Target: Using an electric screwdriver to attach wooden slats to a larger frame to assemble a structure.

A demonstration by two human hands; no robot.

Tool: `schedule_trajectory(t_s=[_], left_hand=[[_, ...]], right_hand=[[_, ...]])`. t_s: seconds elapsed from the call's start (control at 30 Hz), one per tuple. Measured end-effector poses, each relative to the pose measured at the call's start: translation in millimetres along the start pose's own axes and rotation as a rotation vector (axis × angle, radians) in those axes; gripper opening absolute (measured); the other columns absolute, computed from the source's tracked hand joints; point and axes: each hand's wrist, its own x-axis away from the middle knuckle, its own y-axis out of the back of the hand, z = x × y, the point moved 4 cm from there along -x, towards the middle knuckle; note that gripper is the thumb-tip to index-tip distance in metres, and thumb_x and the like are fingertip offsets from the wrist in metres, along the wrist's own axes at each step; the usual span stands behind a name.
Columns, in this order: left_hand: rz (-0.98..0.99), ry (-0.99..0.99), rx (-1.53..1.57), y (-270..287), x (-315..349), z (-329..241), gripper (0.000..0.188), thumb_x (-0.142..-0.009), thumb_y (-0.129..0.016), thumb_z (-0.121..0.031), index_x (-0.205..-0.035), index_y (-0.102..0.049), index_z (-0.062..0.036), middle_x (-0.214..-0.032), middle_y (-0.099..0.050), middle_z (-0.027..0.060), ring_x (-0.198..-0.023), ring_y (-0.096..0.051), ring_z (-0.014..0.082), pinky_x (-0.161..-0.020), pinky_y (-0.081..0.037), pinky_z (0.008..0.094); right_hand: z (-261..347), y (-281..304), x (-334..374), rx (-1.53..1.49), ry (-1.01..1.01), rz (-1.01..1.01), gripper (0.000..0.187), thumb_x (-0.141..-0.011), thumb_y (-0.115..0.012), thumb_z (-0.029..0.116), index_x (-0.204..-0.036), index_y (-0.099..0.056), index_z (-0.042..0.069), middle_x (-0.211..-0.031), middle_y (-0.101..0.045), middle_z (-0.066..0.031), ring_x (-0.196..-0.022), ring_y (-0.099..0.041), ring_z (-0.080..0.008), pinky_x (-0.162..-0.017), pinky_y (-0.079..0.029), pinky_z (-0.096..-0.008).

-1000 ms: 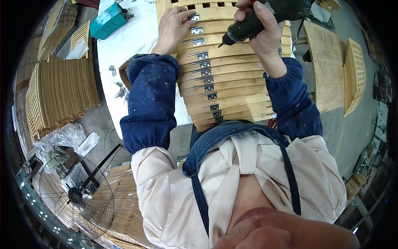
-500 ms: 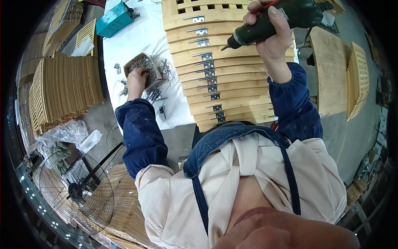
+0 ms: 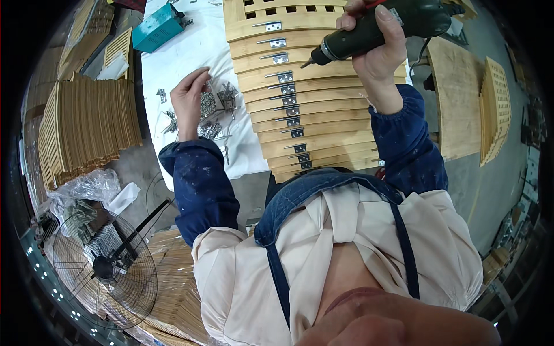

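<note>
My right hand [image 3: 378,55] is wrapped round a dark green electric screwdriver [image 3: 369,37], its bit pointing left over the wooden panels. Those slatted panels [image 3: 334,92] lie overlapped in a row, with metal hinges [image 3: 277,42] along their left part. My left hand [image 3: 189,95] is raised over a box of small screws [image 3: 209,106], thumb and fingers pinched together; whatever is between the fingertips is too small to make out. The hand hides part of the box. Loose hinges [image 3: 229,99] lie on the white cloth around it.
A teal metal box [image 3: 156,27] stands on the white-covered table [image 3: 245,164] at the far left. Stacked wooden panels [image 3: 95,124] rise left of the table. A wire fan [image 3: 104,268] stands at lower left. A wooden board [image 3: 459,104] is at the right.
My left hand has lifted out of the screws and drawn up over the box, fingers pinched. My right hand and the screwdriver have shifted slightly left.
</note>
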Motion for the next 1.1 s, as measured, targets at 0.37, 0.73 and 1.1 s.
schedule_trajectory(t_s=[0.37,0.73,1.1], left_hand=[[0.481,0.184,0.895,-121,25,-27,0.02,-0.098,-0.068,-0.001,-0.117,-0.071,0.0046,-0.105,-0.074,0.0145,-0.094,-0.073,0.0194,-0.084,-0.063,0.0297],[0.528,0.227,0.927,-134,25,-30,0.019,-0.097,-0.069,-0.002,-0.115,-0.072,0.003,-0.104,-0.074,0.0132,-0.094,-0.073,0.0189,-0.081,-0.064,0.0288],[0.408,-0.31,0.176,-126,-31,-81,0.02,-0.098,-0.067,-0.001,-0.116,-0.073,0.0036,-0.104,-0.078,0.0117,-0.096,-0.075,0.0171,-0.085,-0.06,0.0275]], right_hand=[[12,-30,-14,-0.176,0.027,0.013,0.026,-0.097,-0.063,0.031,-0.112,-0.058,0.011,-0.096,-0.062,-0.011,-0.074,-0.061,-0.0213,-0.069,-0.052,-0.0343],[9,-29,-14,-0.157,0.079,0.095,0.029,-0.097,-0.063,0.031,-0.116,-0.057,0.01,-0.097,-0.061,-0.0127,-0.074,-0.061,-0.0212,-0.07,-0.053,-0.0335],[-1,-54,-67,0.032,0.193,0.082,0.028,-0.096,-0.066,0.028,-0.108,-0.06,0.004,-0.086,-0.066,-0.0101,-0.068,-0.064,-0.0174,-0.063,-0.053,-0.0307]])
